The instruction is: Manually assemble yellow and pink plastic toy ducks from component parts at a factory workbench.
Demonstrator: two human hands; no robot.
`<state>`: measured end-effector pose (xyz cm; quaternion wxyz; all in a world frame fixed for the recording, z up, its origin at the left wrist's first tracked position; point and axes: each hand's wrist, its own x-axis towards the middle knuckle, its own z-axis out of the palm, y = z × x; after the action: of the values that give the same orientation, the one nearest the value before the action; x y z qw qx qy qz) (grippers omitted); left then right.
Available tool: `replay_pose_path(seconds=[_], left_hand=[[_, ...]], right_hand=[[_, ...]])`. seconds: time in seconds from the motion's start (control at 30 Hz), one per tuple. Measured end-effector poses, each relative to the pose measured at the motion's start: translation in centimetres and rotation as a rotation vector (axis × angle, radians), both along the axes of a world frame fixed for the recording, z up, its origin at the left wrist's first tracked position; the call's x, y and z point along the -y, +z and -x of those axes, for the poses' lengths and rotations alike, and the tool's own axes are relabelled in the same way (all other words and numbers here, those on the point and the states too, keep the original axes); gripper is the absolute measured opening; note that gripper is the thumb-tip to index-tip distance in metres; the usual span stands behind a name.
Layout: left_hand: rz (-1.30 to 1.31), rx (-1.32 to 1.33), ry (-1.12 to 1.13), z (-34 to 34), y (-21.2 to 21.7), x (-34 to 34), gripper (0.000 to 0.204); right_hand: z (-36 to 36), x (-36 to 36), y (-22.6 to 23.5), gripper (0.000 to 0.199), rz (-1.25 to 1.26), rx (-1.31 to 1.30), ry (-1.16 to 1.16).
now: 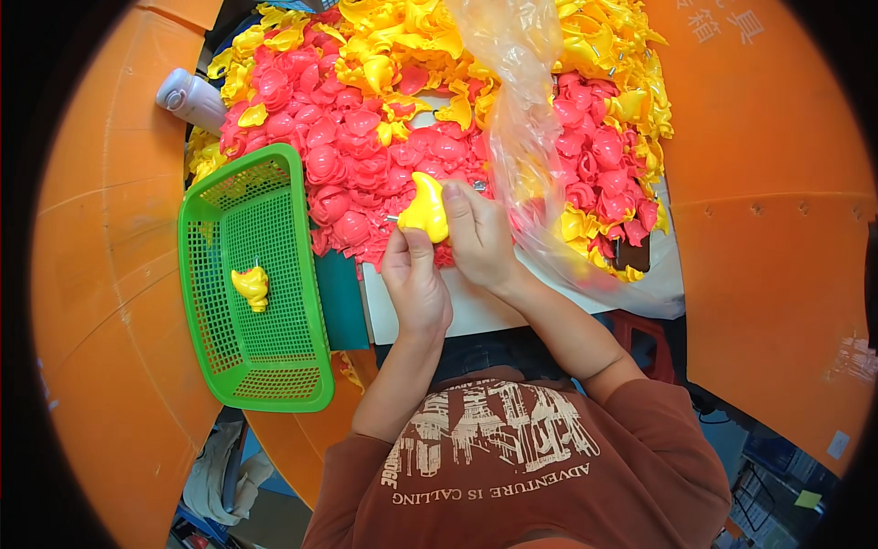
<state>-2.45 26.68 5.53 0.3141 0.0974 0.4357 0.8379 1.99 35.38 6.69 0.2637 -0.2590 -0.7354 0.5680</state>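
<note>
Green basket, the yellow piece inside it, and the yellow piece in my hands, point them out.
green basket [294, 174]: head view, far rim.
yellow piece in basket [251, 285]: head view, its middle.
held yellow piece [425, 207]: head view, its middle.

The person wears a rust-brown short-sleeved T-shirt [521, 476] with a cream print across the chest: a blocky skyline-like graphic above a curved line of lettering. The sleeves end just above the elbows, leaving both forearms bare. Neither the left hand [416, 284] nor the right hand [477, 233] wears a glove, ring or watch. Below the shirt's graphic, dark trousers show.
</note>
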Motion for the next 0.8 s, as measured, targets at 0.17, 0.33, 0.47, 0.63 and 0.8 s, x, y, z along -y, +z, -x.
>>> replay_pose_path(seconds=[0.17, 0.33, 0.47, 0.63, 0.8], left_hand=[[-0.116, 0.023, 0.234, 2.2, 0.1, 0.4, 0.038], [-0.335, 0.253, 0.544, 6.9, 3.5, 1.7, 0.063], [-0.313, 0.348, 0.496, 6.0, 3.7, 1.0, 0.059], [-0.02, 0.173, 0.181, 2.9, 1.3, -0.2, 0.038], [0.177, -0.148, 0.195, 1.8, -0.6, 0.3, 0.026]], right_hand=[[0.6, -0.3, 1.3, 0.033, -0.172, -0.018, 0.052], [-0.7, -4.7, 3.3, 0.026, -0.352, -0.048, -0.236], [1.5, -7.8, 3.9, 0.026, -0.423, -0.068, -0.275], [8.5, -11.9, 2.6, 0.059, -0.971, 0.236, -0.1], [13.9, -16.9, 2.7, 0.078, -1.314, 0.47, -0.177]])
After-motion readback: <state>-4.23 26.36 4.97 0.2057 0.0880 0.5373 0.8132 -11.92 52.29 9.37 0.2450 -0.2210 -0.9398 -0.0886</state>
